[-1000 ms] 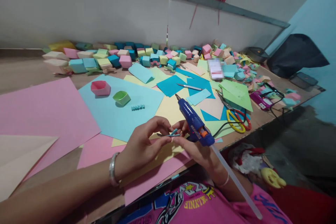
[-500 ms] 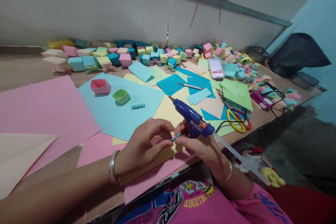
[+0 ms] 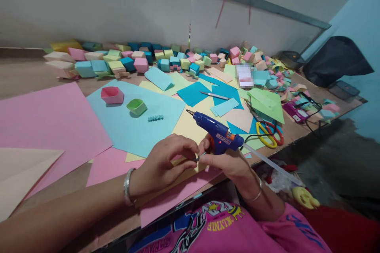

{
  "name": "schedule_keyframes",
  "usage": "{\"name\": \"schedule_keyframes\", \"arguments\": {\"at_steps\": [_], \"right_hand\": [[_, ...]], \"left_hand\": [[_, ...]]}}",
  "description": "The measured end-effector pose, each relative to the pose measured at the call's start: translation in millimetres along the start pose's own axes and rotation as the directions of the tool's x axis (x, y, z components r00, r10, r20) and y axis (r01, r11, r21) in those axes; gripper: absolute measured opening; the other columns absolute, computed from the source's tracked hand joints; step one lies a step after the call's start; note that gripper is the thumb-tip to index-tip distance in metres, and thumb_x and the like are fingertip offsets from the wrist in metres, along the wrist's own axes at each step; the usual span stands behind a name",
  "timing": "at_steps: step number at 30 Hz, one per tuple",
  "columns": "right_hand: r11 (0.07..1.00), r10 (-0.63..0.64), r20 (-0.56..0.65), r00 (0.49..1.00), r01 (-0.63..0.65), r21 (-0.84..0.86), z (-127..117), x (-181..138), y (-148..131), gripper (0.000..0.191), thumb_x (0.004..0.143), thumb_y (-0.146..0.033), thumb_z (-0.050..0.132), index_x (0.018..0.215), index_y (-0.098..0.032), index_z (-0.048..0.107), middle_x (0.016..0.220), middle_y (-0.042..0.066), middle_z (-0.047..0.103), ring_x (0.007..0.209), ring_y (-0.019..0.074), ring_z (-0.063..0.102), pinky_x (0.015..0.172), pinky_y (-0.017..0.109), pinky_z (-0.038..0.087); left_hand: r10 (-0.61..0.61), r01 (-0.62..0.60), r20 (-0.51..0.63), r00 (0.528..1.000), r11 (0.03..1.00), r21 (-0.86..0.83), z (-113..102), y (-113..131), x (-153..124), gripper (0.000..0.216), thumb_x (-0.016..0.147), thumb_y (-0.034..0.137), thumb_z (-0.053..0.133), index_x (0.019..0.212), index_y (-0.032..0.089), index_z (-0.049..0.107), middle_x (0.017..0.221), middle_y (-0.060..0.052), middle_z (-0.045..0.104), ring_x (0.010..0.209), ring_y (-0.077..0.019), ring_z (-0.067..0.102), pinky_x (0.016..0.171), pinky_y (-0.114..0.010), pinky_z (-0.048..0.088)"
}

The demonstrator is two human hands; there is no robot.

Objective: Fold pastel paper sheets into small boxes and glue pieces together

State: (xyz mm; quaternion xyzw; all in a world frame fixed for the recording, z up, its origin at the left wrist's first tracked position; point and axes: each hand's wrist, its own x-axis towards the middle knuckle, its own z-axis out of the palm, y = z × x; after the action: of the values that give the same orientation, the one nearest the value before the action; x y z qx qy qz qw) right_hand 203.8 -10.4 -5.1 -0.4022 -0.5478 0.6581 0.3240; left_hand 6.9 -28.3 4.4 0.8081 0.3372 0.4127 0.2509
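My right hand point(image 3: 228, 162) grips a blue glue gun point(image 3: 215, 131) with an orange trigger; its nozzle points left and away, and a clear glue stick point(image 3: 270, 164) juts out behind. My left hand point(image 3: 162, 164) pinches a small teal paper strip point(image 3: 199, 156) between thumb and fingertips, which meet the right hand's fingertips just under the gun. Both hands hover over yellow and pink paper sheets near the table's front edge. A silver bangle sits on each wrist.
A pink paper box point(image 3: 112, 95), a green paper box point(image 3: 137, 106) and a pleated teal strip point(image 3: 155, 118) lie on a light blue sheet point(image 3: 130, 126). Yellow and red scissors point(image 3: 268, 132), a craft knife point(image 3: 213, 95) and rows of folded paper cubes point(image 3: 139, 63) fill the table beyond.
The glue gun has tilted down from steep to nearly level, its nozzle swinging left. The teal strip has been drawn in tighter between the fingertips of both hands.
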Motion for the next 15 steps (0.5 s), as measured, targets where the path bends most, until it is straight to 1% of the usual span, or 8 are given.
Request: {"name": "schedule_keyframes", "arguments": {"at_steps": [3, 5, 7, 9, 11, 13, 15], "right_hand": [[0.999, -0.034, -0.037, 0.999, 0.035, 0.037, 3.0, 0.6, -4.1, 0.020, 0.063, -0.016, 0.074, 0.071, -0.020, 0.056, 0.071, -0.004, 0.061, 0.065, 0.0093, 0.056, 0.061, 0.023, 0.045], [0.998, -0.034, -0.057, 0.998, 0.037, 0.048, 3.9, 0.7, -6.9, 0.022, 0.062, -0.016, 0.075, 0.070, -0.020, 0.055, 0.070, -0.004, 0.061, 0.067, 0.0096, 0.057, 0.064, 0.024, 0.046], [0.998, -0.045, -0.078, 0.996, 0.048, 0.037, 3.8, 0.7, -8.4, 0.020, 0.063, -0.015, 0.074, 0.071, -0.020, 0.056, 0.070, -0.004, 0.062, 0.067, 0.0095, 0.057, 0.064, 0.024, 0.045], [0.998, -0.049, -0.093, 0.995, 0.051, 0.024, 3.2, 0.7, -8.6, 0.018, 0.064, -0.015, 0.073, 0.070, -0.019, 0.057, 0.070, -0.004, 0.061, 0.064, 0.0088, 0.055, 0.061, 0.023, 0.044], [0.999, -0.027, -0.084, 0.996, 0.028, 0.016, 2.8, 0.7, -8.3, 0.016, 0.065, -0.016, 0.073, 0.069, -0.019, 0.057, 0.069, -0.005, 0.059, 0.061, 0.0084, 0.053, 0.058, 0.023, 0.043], [1.000, 0.026, -0.061, 0.998, -0.025, 0.013, 2.6, 0.6, -7.8, 0.013, 0.066, -0.018, 0.071, 0.073, -0.020, 0.060, 0.070, -0.005, 0.058, 0.060, 0.0086, 0.053, 0.056, 0.023, 0.044], [0.998, 0.067, -0.045, 0.997, -0.068, -0.017, 2.5, 0.7, -6.8, 0.012, 0.067, -0.018, 0.069, 0.076, -0.021, 0.061, 0.073, -0.005, 0.059, 0.062, 0.0092, 0.054, 0.059, 0.023, 0.046]], "left_hand": [[-0.041, 0.043, 0.036, 0.998, 0.999, -0.034, 0.5, -0.2, -0.3, 0.011, 0.083, 0.018, 0.067, 0.091, 0.019, 0.059, 0.084, 0.000, 0.067, 0.077, -0.0116, 0.060, 0.069, -0.024, 0.046], [-0.108, 0.113, 0.063, 0.992, 0.991, -0.073, 0.7, -0.7, 0.1, 0.011, 0.083, 0.019, 0.067, 0.092, 0.019, 0.060, 0.084, 0.000, 0.067, 0.075, -0.0112, 0.060, 0.069, -0.024, 0.046], [-0.190, 0.199, 0.086, 0.978, 0.975, -0.100, 0.6, -0.9, 0.9, 0.014, 0.082, 0.021, 0.069, 0.093, 0.019, 0.061, 0.085, 0.001, 0.067, 0.075, -0.0110, 0.061, 0.069, -0.024, 0.046], [-0.245, 0.256, 0.112, 0.963, 0.961, -0.103, 0.3, -0.6, 2.2, 0.011, 0.082, 0.022, 0.069, 0.090, 0.019, 0.063, 0.083, 0.001, 0.067, 0.075, -0.0108, 0.060, 0.069, -0.024, 0.045], [-0.245, 0.259, 0.131, 0.961, 0.960, -0.102, -0.2, 0.0, 3.6, 0.002, 0.084, 0.021, 0.064, 0.084, 0.019, 0.063, 0.081, 0.002, 0.067, 0.075, -0.0106, 0.060, 0.069, -0.024, 0.044], [-0.219, 0.237, 0.149, 0.964, 0.964, -0.116, -0.8, 0.3, 4.6, 0.009, 0.087, 0.019, 0.059, 0.079, 0.019, 0.063, 0.079, 0.002, 0.065, 0.073, -0.0103, 0.059, 0.069, -0.024, 0.044], [-0.206, 0.229, 0.170, 0.964, 0.965, -0.130, -1.1, -0.2, 5.0, 0.011, 0.089, 0.019, 0.056, 0.080, 0.019, 0.062, 0.079, 0.001, 0.065, 0.074, -0.0105, 0.058, 0.069, -0.024, 0.043]]}}
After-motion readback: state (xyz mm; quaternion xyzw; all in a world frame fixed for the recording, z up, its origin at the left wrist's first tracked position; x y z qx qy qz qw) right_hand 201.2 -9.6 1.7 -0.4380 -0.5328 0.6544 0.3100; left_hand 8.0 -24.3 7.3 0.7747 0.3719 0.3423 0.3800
